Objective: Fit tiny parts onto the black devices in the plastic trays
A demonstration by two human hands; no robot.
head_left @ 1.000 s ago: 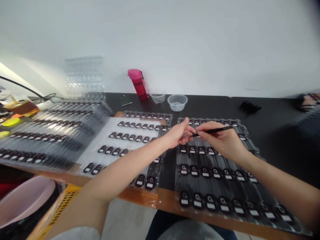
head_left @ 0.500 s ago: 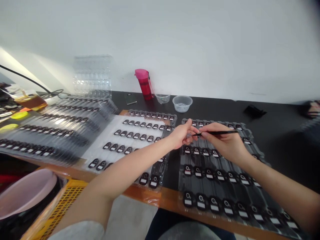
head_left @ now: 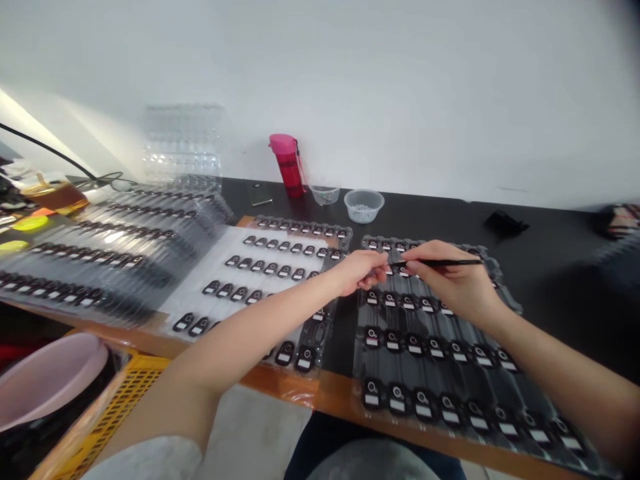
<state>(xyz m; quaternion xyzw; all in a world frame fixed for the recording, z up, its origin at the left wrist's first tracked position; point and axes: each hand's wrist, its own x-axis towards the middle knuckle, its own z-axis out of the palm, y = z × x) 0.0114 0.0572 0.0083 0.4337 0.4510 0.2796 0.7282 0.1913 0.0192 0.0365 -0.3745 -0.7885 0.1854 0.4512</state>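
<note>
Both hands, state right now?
Left hand: fingers pinched closed; anything held is too small to tell.
Right hand: closed, holding a slim black pen-like tool.

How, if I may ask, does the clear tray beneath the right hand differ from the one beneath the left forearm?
The right clear plastic tray rests on the black tabletop and looks dark, while the left tray lies largely over a white sheet and looks pale. The left forearm covers much of the left tray, whereas the right hand covers only a small patch of the right tray. Both hold rows of small black tags with white labels.
</note>
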